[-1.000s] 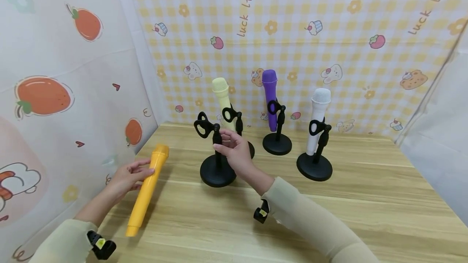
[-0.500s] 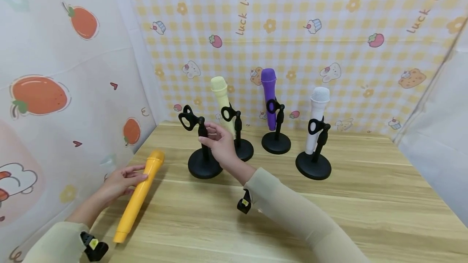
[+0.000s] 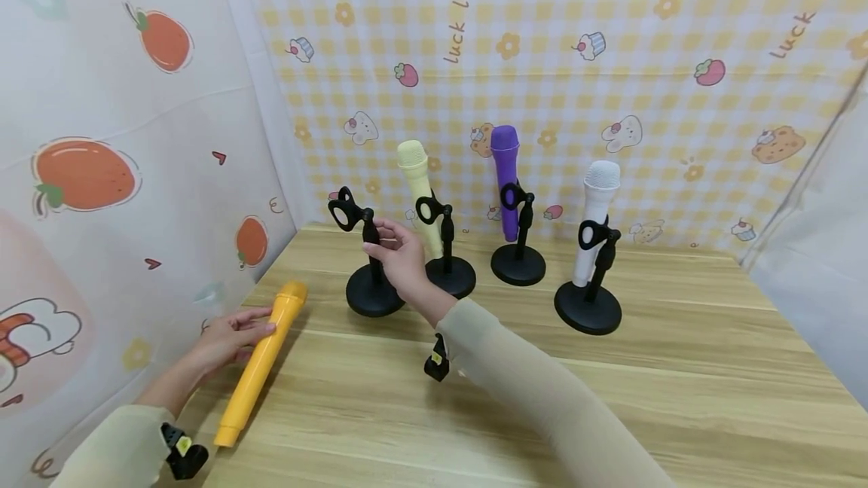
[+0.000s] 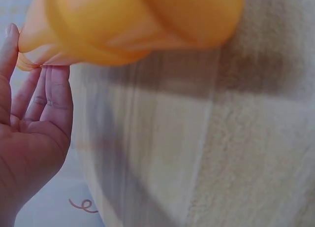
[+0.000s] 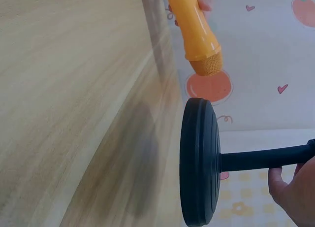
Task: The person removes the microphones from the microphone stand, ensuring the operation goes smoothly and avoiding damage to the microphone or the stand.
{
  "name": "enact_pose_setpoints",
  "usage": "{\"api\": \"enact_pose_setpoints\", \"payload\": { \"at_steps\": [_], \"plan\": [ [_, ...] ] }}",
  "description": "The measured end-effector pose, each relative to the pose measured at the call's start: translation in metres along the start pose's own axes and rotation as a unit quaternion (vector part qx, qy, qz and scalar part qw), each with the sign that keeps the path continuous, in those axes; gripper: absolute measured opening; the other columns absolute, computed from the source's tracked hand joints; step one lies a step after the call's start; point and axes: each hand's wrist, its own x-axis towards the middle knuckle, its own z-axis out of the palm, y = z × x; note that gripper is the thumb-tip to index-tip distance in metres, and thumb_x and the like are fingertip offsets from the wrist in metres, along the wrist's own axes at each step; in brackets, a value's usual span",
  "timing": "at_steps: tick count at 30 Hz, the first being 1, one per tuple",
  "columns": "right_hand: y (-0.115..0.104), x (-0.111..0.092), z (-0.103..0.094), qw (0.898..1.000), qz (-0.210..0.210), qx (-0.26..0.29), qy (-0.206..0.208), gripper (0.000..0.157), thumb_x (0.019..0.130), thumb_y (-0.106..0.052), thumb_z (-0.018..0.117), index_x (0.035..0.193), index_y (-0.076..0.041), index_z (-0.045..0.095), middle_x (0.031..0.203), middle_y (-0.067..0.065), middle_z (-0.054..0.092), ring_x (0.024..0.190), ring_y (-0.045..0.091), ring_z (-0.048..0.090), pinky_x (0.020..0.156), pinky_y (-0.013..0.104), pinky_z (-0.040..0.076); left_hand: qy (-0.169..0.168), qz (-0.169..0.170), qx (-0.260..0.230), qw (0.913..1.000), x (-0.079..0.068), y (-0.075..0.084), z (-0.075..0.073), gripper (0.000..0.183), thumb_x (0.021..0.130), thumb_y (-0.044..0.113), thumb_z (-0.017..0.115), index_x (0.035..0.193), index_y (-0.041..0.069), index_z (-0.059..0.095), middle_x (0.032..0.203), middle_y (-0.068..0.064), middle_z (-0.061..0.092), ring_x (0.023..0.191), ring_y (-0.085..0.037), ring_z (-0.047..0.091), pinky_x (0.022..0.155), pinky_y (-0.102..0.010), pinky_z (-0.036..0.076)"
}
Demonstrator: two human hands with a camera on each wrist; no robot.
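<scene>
My left hand (image 3: 227, 337) pinches an orange-yellow microphone (image 3: 261, 367) between thumb and fingers, its mesh head pointing away from me. The same microphone (image 4: 123, 20) fills the top of the left wrist view, raised off the tabletop. My right hand (image 3: 402, 256) grips the upright post of a black microphone stand (image 3: 374, 292), whose clip holds nothing. In the right wrist view the round base (image 5: 199, 163) casts a separate shadow on the table and looks slightly lifted. Right behind that hand, a pale yellow microphone (image 3: 415, 172) leans in another stand's clip.
A purple microphone (image 3: 505, 164) and a white microphone (image 3: 597, 194) sit in black stands farther right on the wooden table (image 3: 678, 390). A patterned cloth wall (image 3: 556, 13) closes off the back, and another cloth (image 3: 163, 157) hangs along the left.
The right hand has carried the empty stand left and slightly back. The left hand has shifted the orange-yellow microphone a little left and tilted it more. The other stands stay put.
</scene>
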Motion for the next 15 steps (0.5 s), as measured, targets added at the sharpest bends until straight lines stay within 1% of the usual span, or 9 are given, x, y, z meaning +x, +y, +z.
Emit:
{"api": "enact_pose_setpoints", "payload": {
  "at_steps": [2,8,12,15],
  "plan": [
    [0.002,0.002,0.003,1.0,-0.004,-0.002,0.002,0.036,0.079,0.007,0.076,0.113,-0.006,0.07,0.097,0.004,0.066,0.088,0.016,0.064,0.078,0.03,0.056,0.004,-0.005,-0.006,1.0,0.001,-0.002,0.0,0.064,0.095,0.023,0.066,0.144,-0.006,0.038,0.101,0.005,0.069,0.083,-0.015,0.067,0.07,-0.035,0.058],
    [0.008,0.009,0.01,1.0,-0.004,-0.003,0.01,0.035,0.08,0.008,0.075,0.112,-0.006,0.07,0.096,0.004,0.066,0.086,0.015,0.063,0.077,0.029,0.056,0.005,0.002,-0.019,0.9998,0.003,-0.008,0.001,0.053,0.094,0.019,0.068,0.138,-0.003,0.049,0.094,0.006,0.07,0.077,-0.014,0.066,0.065,-0.034,0.058],
    [0.01,0.012,0.014,1.0,0.001,-0.012,0.016,0.035,0.08,0.007,0.076,0.11,-0.009,0.072,0.094,0.001,0.066,0.085,0.014,0.063,0.076,0.028,0.056,0.016,0.001,-0.011,0.9998,0.004,-0.012,0.002,0.048,0.093,0.019,0.069,0.134,-0.001,0.055,0.091,0.005,0.071,0.074,-0.014,0.066,0.062,-0.033,0.058],
    [0.011,0.014,0.017,0.999,0.004,-0.021,0.024,0.035,0.08,0.006,0.076,0.11,-0.01,0.072,0.094,0.0,0.066,0.085,0.013,0.063,0.076,0.028,0.056,0.028,-0.003,0.001,0.9996,0.004,-0.012,0.004,0.05,0.092,0.02,0.07,0.134,-0.002,0.054,0.089,0.005,0.071,0.072,-0.013,0.065,0.06,-0.032,0.057]
  ]
}}
